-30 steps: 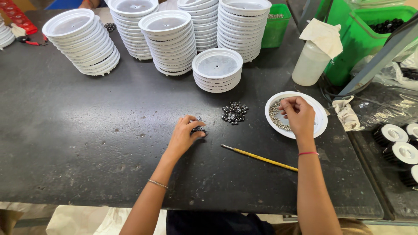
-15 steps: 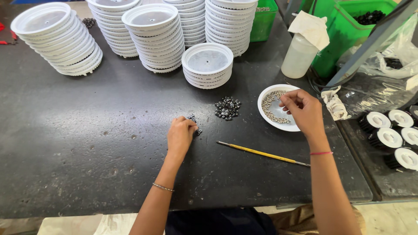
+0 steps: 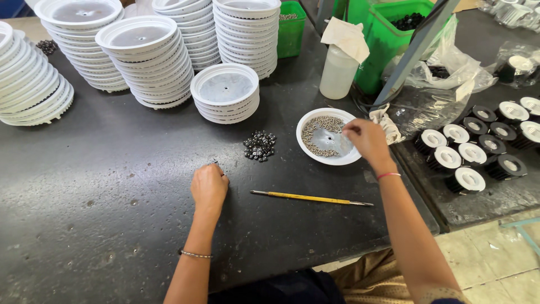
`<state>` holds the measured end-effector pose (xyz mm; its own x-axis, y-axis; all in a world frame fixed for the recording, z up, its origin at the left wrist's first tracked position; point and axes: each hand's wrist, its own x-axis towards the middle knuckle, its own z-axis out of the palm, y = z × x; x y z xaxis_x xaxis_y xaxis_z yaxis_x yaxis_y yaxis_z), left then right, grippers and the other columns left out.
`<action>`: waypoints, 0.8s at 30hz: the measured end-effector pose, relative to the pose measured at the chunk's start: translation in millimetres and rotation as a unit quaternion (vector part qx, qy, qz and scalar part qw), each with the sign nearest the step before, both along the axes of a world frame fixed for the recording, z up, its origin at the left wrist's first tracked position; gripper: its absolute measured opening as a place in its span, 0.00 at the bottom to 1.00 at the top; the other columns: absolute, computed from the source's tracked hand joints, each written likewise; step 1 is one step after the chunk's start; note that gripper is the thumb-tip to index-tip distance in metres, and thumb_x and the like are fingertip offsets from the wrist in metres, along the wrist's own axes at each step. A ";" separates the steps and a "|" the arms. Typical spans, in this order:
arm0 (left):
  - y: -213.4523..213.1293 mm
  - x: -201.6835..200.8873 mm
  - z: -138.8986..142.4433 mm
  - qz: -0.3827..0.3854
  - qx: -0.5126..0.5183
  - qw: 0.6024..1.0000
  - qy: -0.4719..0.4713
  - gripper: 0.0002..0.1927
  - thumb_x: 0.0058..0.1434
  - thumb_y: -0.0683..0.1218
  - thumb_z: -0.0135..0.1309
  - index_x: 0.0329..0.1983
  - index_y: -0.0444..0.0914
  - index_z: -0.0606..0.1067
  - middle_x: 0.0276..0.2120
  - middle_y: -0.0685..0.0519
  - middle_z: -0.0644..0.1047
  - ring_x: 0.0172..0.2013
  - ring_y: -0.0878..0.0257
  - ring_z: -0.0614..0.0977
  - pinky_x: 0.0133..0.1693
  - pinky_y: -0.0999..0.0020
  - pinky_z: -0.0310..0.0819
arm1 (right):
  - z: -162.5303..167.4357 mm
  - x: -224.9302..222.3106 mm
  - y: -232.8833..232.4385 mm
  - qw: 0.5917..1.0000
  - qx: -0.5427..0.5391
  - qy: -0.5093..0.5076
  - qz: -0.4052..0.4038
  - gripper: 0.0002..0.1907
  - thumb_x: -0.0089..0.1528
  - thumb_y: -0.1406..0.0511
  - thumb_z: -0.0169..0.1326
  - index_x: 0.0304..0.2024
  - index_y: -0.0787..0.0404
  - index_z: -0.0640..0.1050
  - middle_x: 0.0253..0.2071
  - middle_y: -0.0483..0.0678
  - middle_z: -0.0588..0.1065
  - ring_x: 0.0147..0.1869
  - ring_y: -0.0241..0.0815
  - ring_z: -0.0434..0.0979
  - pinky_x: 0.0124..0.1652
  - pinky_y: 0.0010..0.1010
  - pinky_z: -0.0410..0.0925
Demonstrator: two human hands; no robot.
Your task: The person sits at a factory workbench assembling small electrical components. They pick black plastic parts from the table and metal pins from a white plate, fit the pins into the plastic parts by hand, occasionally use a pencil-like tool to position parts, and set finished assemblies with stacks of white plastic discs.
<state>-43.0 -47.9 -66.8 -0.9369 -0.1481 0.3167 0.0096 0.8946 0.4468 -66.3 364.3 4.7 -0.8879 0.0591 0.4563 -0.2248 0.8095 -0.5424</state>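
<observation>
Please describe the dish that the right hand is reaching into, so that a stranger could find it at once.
On the dark worktable, look right of the short stack of white round lids. The shallow white dish lies there alone under the right hand. Unlike the lids, it holds small silvery parts.

- Tall stacks of white round housings (image 3: 140,62) stand along the far part of the dark worktop (image 3: 84,225).
- A short stack of the same housings (image 3: 225,93) sits nearer, just ahead of a small pile of dark parts (image 3: 259,146).
- A yellow-handled tool (image 3: 309,197) lies flat near the front edge.
- A translucent bottle (image 3: 337,70) capped with a cloth stands beside green bins (image 3: 388,34).
- Black-and-white round fittings (image 3: 467,152) crowd the right side, near crumpled clear plastic bags (image 3: 444,84).
</observation>
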 end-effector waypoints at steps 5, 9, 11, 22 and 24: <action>7.1 -1.8 -3.5 0.020 -0.039 0.999 0.015 0.05 0.52 0.41 0.58 0.28 0.34 0.80 0.36 0.41 0.80 0.38 0.42 0.82 0.40 0.49 0.78 | -3.8 -2.7 -20.6 0.994 0.041 -0.090 -0.044 0.06 0.58 0.64 0.61 0.36 0.57 0.84 0.32 0.51 0.82 0.36 0.52 0.82 0.40 0.39 0.72; 4.3 2.0 -4.8 0.007 -0.022 0.998 0.051 0.06 0.56 0.43 0.57 0.30 0.34 0.80 0.34 0.42 0.80 0.37 0.42 0.82 0.39 0.48 0.77 | 3.1 -10.8 -22.0 0.996 0.060 0.009 -0.060 0.06 0.60 0.66 0.58 0.38 0.58 0.84 0.38 0.54 0.80 0.41 0.56 0.80 0.43 0.43 0.72; 6.6 3.1 -6.2 0.008 -0.016 0.998 0.055 0.07 0.59 0.43 0.56 0.31 0.34 0.80 0.35 0.42 0.79 0.38 0.43 0.81 0.40 0.48 0.77 | 4.4 -16.0 -18.7 0.993 0.079 0.056 -0.064 0.07 0.62 0.68 0.56 0.39 0.59 0.84 0.41 0.55 0.79 0.45 0.58 0.79 0.45 0.45 0.71; 3.9 10.5 -3.6 0.000 0.015 0.997 0.071 0.07 0.65 0.44 0.55 0.39 0.36 0.80 0.39 0.46 0.78 0.44 0.47 0.80 0.44 0.52 0.75 | -3.1 -30.8 -46.4 0.997 0.020 0.007 0.075 0.11 0.61 0.71 0.55 0.45 0.59 0.83 0.44 0.54 0.79 0.45 0.55 0.79 0.47 0.41 0.71; 3.5 10.7 -1.3 -0.006 0.027 0.997 0.075 0.07 0.63 0.45 0.57 0.39 0.36 0.81 0.39 0.46 0.78 0.44 0.47 0.80 0.44 0.52 0.75 | -2.9 -29.2 -43.4 0.999 0.013 0.014 0.045 0.11 0.63 0.71 0.54 0.45 0.59 0.83 0.43 0.54 0.79 0.45 0.53 0.80 0.47 0.40 0.71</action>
<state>-32.3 -44.4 -68.1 -0.8811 -0.1577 0.4459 0.0910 0.8687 0.4870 -95.5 320.9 1.7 -0.8756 -0.0322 0.4820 -0.3120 0.7994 -0.5134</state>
